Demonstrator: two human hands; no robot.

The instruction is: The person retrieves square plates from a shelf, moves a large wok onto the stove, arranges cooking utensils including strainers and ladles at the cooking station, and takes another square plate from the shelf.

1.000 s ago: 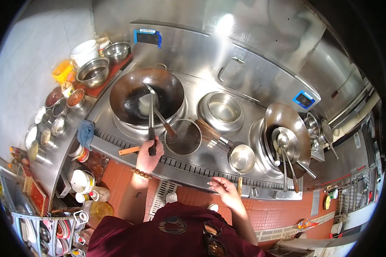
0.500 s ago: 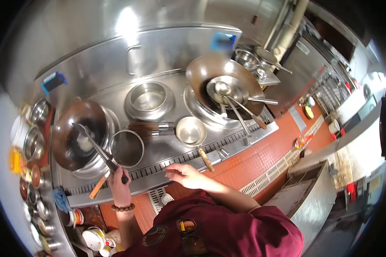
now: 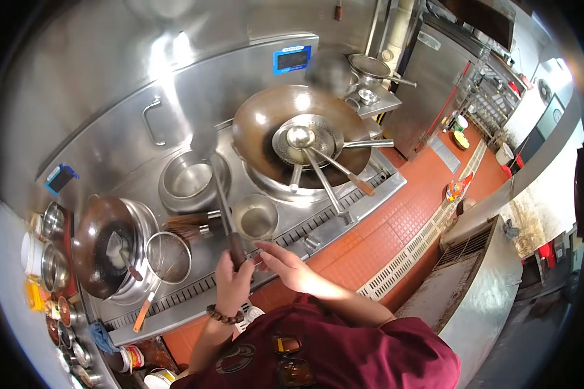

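My left hand [image 3: 232,282] is closed round the dark handle of a long spatula [image 3: 223,201], whose blurred blade rises over the round pot [image 3: 188,176]. Beside it, my right hand [image 3: 287,267] has its fingers apart from the palm, their tips close to the spatula handle, holding nothing visible. Just beyond the hands sits a small metal pan [image 3: 255,219]. A bamboo brush [image 3: 183,225] lies left of the spatula. The left wok [image 3: 97,236] contains a ladle [image 3: 118,251]; next to it rests a round mesh strainer [image 3: 169,257].
On the right burner, a large wok [image 3: 256,120] holds a perforated strainer [image 3: 285,155] and ladles [image 3: 300,137]. Bowls and condiment containers [image 3: 56,267] line the left side. The slotted front edge [image 3: 298,227] of the stove borders the red tiled floor [image 3: 370,227].
The spatula has been lifted out of the left wok and moved right. My left hand has come next to my right hand. The view has shifted toward the right side of the stove.
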